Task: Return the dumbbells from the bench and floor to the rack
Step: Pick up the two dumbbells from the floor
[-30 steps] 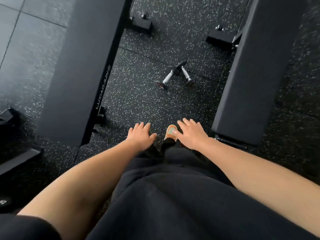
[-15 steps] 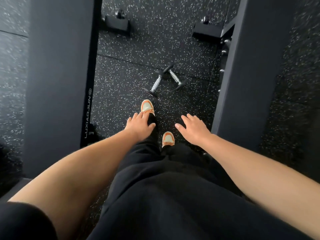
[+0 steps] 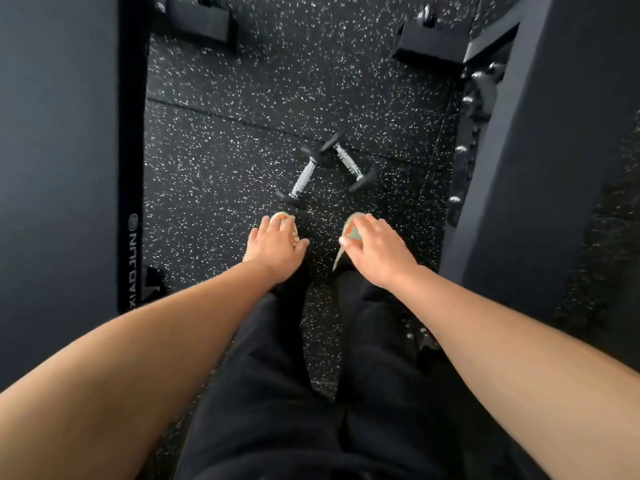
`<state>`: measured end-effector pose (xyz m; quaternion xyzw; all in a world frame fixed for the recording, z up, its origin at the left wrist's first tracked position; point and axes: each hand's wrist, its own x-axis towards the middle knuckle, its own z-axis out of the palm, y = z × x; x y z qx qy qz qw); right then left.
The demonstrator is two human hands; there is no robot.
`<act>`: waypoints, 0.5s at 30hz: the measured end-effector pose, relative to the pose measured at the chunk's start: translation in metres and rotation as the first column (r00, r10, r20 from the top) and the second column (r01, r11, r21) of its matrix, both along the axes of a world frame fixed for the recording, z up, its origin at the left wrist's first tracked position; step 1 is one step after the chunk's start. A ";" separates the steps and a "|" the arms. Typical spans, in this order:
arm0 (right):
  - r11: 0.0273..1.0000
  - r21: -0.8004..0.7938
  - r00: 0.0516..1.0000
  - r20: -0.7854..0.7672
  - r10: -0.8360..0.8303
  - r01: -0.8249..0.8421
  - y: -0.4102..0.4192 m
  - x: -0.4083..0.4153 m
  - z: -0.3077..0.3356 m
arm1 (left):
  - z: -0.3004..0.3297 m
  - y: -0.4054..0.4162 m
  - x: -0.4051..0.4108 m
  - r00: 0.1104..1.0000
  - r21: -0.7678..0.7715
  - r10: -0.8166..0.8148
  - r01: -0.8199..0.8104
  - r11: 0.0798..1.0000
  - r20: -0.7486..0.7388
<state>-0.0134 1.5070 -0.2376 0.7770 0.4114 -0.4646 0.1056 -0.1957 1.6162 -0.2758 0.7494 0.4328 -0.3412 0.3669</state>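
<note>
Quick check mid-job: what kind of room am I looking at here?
Most likely a gym's free-weights area. Two small chrome-handled dumbbells with black ends lie on black rubber flooring flecked with white, between two long, black padded benches, one left and one right.

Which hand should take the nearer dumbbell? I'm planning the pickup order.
Left, probably. The left hand hangs open just below the nearer dumbbell, almost in line with its handle; the right hand sits further right, nearer the other dumbbell.
</note>
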 end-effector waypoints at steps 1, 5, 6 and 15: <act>1.000 -0.003 1.000 -0.016 -0.013 0.013 0.003 0.004 -0.015 | -0.014 0.003 0.004 1.000 0.005 0.021 -0.021 1.000 -0.010; 0.999 -0.038 0.997 -0.068 -0.038 0.036 0.010 0.026 -0.085 | -0.080 0.013 0.022 0.997 0.017 0.067 -0.067 0.998 -0.032; 0.999 -0.034 0.996 -0.075 -0.044 0.041 0.011 0.033 -0.105 | -0.099 0.014 0.027 0.997 0.018 0.073 -0.072 0.997 -0.027; 1.000 -0.012 0.996 -0.080 0.023 -0.024 0.030 0.077 -0.270 | -0.254 0.011 0.064 0.993 0.006 0.121 -0.121 0.993 -0.011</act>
